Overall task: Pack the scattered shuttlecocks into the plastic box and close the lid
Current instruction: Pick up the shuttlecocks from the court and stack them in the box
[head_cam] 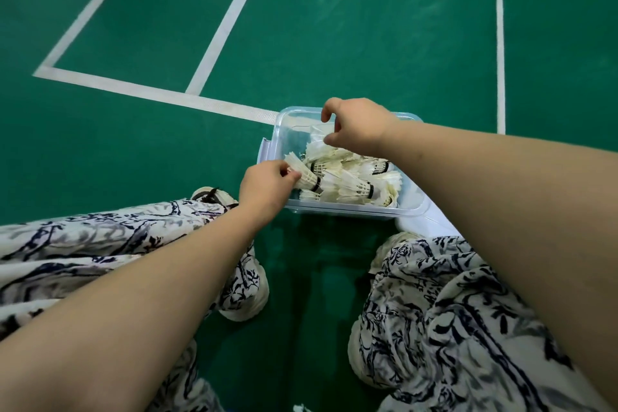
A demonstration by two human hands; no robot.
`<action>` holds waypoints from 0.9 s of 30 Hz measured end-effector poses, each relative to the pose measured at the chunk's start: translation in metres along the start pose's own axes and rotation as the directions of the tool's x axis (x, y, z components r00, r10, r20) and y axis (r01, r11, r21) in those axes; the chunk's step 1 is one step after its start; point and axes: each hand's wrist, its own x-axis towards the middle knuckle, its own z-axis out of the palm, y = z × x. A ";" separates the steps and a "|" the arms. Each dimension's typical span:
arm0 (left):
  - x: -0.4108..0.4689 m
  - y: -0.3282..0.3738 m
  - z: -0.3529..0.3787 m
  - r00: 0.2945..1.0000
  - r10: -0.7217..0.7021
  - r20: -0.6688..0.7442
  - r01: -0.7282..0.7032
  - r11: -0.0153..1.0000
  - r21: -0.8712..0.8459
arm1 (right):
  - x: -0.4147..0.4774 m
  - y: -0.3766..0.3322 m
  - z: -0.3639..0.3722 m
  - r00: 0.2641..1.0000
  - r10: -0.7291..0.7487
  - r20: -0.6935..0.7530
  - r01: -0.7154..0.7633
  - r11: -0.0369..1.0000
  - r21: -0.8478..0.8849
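Far left: wide green court floor [133, 144], bare, crossed by white court lines [140, 90] that meet in a corner well left of the box. Lower left: patterned cloth [83, 244] over a knee, a shoe tip [210, 196] showing past its far edge. Left hand [264, 189] at the near-left rim of the plastic box [347, 209], fingers pinched on the feather skirt of a shuttlecock [306, 177], cork end angled inward over the pile. Box clear, lid off, resting on the floor just beyond the knees, far-left corner lying on a white line. Inside: a heap of white shuttlecocks [354, 182] filling the near and middle part, low along the far-left wall. Right hand [356, 127] over the far rim, fingers curled downward toward the feathers; hard to tell whether anything is pinched. Pale flat panel [431, 221] jutting from under the box's right side, likely the lid. Beyond and to the right, open green floor, one more white line [500, 43] running away. Lower right: more patterned cloth [468, 328].
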 end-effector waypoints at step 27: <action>0.023 0.022 0.012 0.923 -0.029 0.382 -0.001 0.997 0.077 | -0.011 0.027 0.011 0.991 0.050 0.122 -0.043 0.998 -0.056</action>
